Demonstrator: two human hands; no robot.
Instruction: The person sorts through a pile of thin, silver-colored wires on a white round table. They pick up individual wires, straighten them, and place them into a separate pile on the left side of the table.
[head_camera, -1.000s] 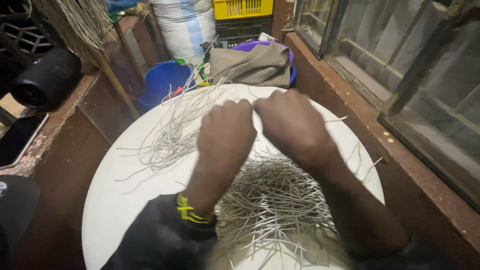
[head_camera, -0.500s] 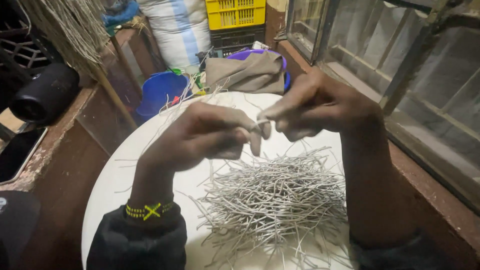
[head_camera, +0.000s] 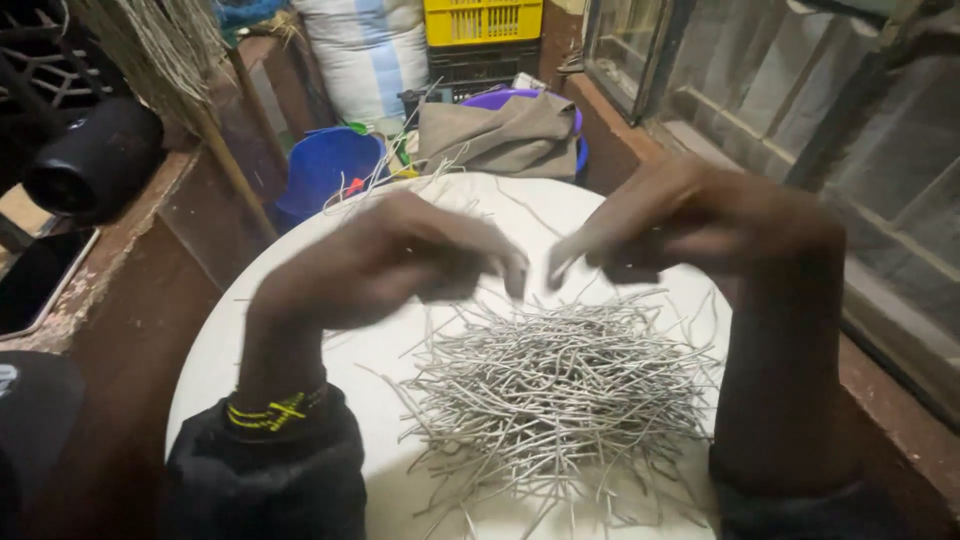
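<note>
**Two hands raised over a heap of grey wire pieces**

Two sets of curled fingers face each other above the pile of wire pieces (head_camera: 555, 385), fingertips pointing down and inward with a narrow gap between the hands. Motion blur hides whether either hand pinches a piece, so I cannot tell if the fingers are clamped on anything. The left hand (head_camera: 400, 260) hovers over the pile's left edge, a black and yellow beaded bracelet (head_camera: 272, 412) at its wrist above a dark sleeve. The right hand (head_camera: 690, 215) hangs over the pile's right edge. The pile lies on a round white table (head_camera: 300, 370). Beyond the pile, at the table's far rim, lie looser wire strands (head_camera: 400, 180), a folded grey cloth (head_camera: 495, 135) and a blue bucket (head_camera: 330, 165).
</note>
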